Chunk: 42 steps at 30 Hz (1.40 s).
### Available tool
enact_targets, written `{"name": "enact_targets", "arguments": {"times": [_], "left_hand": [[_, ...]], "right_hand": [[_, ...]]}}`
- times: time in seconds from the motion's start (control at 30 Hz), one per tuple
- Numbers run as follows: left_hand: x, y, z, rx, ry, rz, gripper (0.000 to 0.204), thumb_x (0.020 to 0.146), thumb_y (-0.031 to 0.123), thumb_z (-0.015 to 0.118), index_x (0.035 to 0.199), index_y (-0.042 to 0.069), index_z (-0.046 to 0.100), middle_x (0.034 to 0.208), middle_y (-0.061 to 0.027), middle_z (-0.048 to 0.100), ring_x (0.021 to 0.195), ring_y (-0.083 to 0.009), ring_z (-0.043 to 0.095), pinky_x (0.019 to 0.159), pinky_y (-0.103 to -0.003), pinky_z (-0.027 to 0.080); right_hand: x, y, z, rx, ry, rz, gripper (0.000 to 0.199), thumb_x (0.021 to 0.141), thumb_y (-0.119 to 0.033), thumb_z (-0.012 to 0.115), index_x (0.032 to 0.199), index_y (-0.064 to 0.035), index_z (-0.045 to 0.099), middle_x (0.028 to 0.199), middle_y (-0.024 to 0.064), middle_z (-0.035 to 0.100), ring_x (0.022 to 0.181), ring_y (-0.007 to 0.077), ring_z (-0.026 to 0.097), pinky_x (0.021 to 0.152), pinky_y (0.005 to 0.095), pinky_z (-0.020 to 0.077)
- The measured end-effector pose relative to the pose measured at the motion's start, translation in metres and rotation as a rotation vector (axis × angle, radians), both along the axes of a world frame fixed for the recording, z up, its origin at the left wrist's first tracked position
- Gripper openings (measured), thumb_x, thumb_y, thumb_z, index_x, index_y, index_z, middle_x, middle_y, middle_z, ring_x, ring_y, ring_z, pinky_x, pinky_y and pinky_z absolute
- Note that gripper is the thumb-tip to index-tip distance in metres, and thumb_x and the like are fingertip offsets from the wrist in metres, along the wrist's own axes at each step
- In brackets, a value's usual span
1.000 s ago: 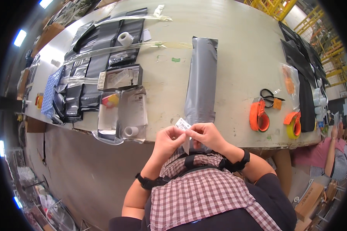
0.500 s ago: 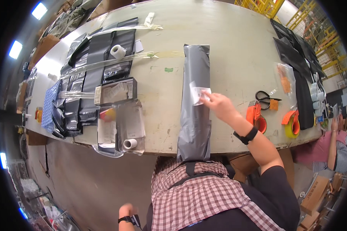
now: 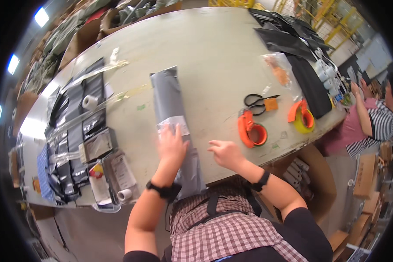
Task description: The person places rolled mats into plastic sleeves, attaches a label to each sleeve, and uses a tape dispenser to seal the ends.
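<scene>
A long grey plastic mailer bag [image 3: 167, 96] lies on the table in front of me, its near end against my apron. Across its middle sits a white label [image 3: 179, 123]. My left hand [image 3: 172, 146] rests on the bag with its fingers spread over the label's lower edge, covering part of it. To the right of the bag, my right hand [image 3: 227, 153] hovers over the table with nothing in it, index finger stretched out and the other fingers partly bent.
Right of my hands are an orange tape dispenser [image 3: 251, 131], black scissors [image 3: 258, 105] and another dispenser with yellow tape [image 3: 303, 120]. Black bags [image 3: 308, 83] lie farther right. At left are black bags [image 3: 74, 105], a white roll [image 3: 90, 102] and a box of labels [image 3: 98, 146]. A co-worker [image 3: 358, 118] stands at right.
My left hand has come up from my side onto the bag. My right hand has let go of the label, now flat on the bag, and moved off it. The view has turned to the right.
</scene>
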State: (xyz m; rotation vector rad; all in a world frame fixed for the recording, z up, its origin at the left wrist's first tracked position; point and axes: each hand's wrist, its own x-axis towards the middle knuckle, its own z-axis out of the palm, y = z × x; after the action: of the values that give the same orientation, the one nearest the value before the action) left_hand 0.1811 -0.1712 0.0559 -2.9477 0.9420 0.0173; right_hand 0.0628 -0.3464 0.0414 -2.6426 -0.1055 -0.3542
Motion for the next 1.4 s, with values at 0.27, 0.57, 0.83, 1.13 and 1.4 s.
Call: {"name": "enact_targets", "arguments": {"times": [0.27, 0.57, 0.83, 1.13, 1.4], "left_hand": [[0.017, -0.037, 0.041, -0.117, 0.066, 0.033, 0.063, 0.079, 0.043, 0.059, 0.134, 0.022, 0.037, 0.122, -0.0322, 0.043, 0.098, -0.0381, 0.055, 0.086, -0.041, 0.044], [-0.054, 0.001, -0.001, -0.027, 0.07, 0.233, 0.085, 0.073, 0.037, 0.067, 0.142, 0.026, 0.017, 0.141, -0.0296, 0.016, 0.104, -0.0438, 0.05, 0.086, -0.041, 0.045], [-0.111, 0.091, 0.071, -1.079, 1.332, 0.293, 0.031, 0.087, 0.024, 0.058, 0.095, -0.006, 0.064, 0.083, -0.0011, 0.064, 0.076, -0.0068, 0.055, 0.072, -0.022, 0.044], [-0.155, 0.165, 0.041, -1.279, 0.879, 0.591, 0.019, 0.086, 0.018, 0.06, 0.088, 0.001, 0.068, 0.073, -0.0062, 0.065, 0.064, -0.0093, 0.059, 0.057, -0.022, 0.047], [-0.168, 0.199, -0.155, -0.821, 0.881, 0.793, 0.035, 0.074, 0.024, 0.065, 0.089, -0.008, 0.063, 0.088, -0.0168, 0.065, 0.081, -0.0252, 0.06, 0.072, -0.035, 0.048]], "right_hand": [[-0.033, -0.072, 0.037, -0.39, 0.484, -0.576, 0.031, 0.076, -0.037, 0.064, 0.078, -0.0068, 0.061, 0.08, 0.0085, 0.062, 0.079, 0.0239, 0.058, 0.067, 0.036, 0.0481], [-0.089, -0.057, 0.007, 0.099, 0.324, -0.14, 0.035, 0.071, -0.036, 0.065, 0.08, -0.0032, 0.058, 0.068, 0.0151, 0.06, 0.078, 0.0301, 0.059, 0.065, 0.038, 0.0489], [-0.115, 0.026, 0.054, 0.351, 0.181, 0.572, 0.025, 0.061, -0.025, 0.071, 0.072, -0.0065, 0.058, 0.068, 0.0111, 0.057, 0.068, 0.0295, 0.056, 0.062, 0.0366, 0.0472], [-0.132, 0.033, 0.063, 0.702, 0.752, 0.578, 0.04, 0.074, -0.034, 0.067, 0.092, 0.002, 0.061, 0.069, 0.0147, 0.061, 0.063, 0.0235, 0.061, 0.058, 0.032, 0.0471], [-0.113, 0.053, -0.042, 0.508, 0.88, 0.209, 0.057, 0.074, -0.052, 0.061, 0.072, 0.0052, 0.063, 0.053, 0.0148, 0.055, 0.05, 0.0208, 0.056, 0.05, 0.0343, 0.0439]]}}
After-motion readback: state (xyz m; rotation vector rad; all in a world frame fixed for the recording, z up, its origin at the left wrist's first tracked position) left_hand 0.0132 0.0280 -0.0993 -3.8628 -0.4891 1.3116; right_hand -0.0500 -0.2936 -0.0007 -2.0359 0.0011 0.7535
